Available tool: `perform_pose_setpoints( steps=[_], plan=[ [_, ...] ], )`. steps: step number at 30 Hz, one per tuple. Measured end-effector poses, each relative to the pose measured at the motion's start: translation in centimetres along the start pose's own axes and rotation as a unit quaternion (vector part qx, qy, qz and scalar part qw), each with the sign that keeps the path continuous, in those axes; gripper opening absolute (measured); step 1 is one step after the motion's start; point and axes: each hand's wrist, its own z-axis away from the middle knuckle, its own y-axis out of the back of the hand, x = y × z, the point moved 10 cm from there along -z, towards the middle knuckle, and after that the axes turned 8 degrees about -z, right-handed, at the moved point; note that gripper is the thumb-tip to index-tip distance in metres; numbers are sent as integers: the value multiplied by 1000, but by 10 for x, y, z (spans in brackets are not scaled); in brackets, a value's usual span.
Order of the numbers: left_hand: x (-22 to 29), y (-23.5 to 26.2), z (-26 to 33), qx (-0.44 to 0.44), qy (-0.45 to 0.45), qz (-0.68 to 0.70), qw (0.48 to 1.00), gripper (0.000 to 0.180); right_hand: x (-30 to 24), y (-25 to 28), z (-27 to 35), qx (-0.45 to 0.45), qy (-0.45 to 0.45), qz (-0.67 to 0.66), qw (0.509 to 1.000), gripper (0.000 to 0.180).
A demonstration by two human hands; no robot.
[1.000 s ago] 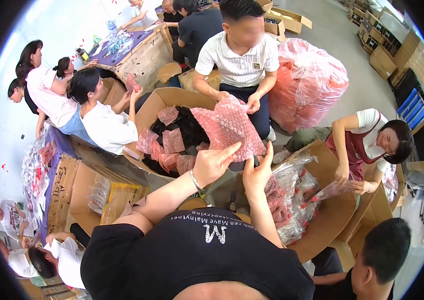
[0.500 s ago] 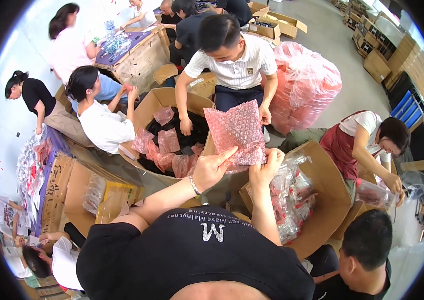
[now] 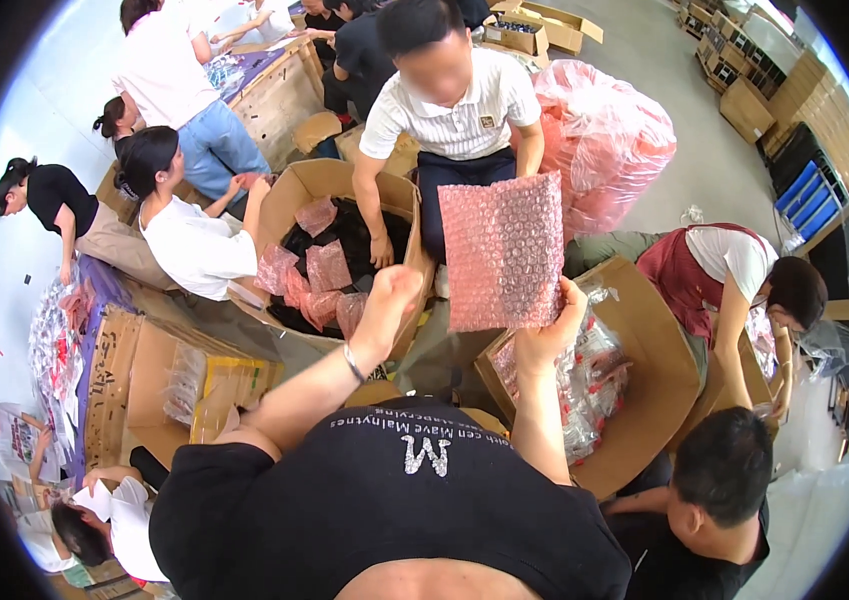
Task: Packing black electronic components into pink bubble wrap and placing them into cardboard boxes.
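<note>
My right hand (image 3: 552,328) grips the lower right corner of a flat pink bubble-wrap bag (image 3: 504,250) and holds it upright in front of me. My left hand (image 3: 390,294) is raised just left of the bag, apart from it, above the rim of a large open cardboard box (image 3: 316,182). I see that hand from the back, so its fingers are hidden. The box holds several pink bubble-wrap bags (image 3: 320,268) over dark contents. A person in a white striped polo (image 3: 456,110) across from me reaches one hand into the same box.
A second cardboard box (image 3: 656,372) with clear packets of red items stands at my right. A big pink plastic sack (image 3: 604,140) lies behind. Several people sit or crouch close around: one in white (image 3: 194,245) at left, one in an apron (image 3: 734,280) at right, one in black (image 3: 714,500) at lower right.
The pink bag went from crumpled between both hands to flat and upright in my right hand. My left hand came off it and moved left. The person opposite leaned in toward the box.
</note>
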Motion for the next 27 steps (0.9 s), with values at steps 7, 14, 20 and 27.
perform_pose_setpoints(
  steps=[7,14,20,27],
  plan=[
    [12,-79,-40,-111,32,195,974,16,-18,5,1,6,53,25,998,26],
    [4,-134,-16,-178,122,373,903,19,49,-21,54,135,-391,-415,811,19],
    [-8,-152,-24,-232,92,237,939,44,68,-46,102,72,-518,-499,691,5],
    [-65,-161,-21,-286,232,222,903,51,72,-41,132,-200,-579,-415,673,38]
  ],
)
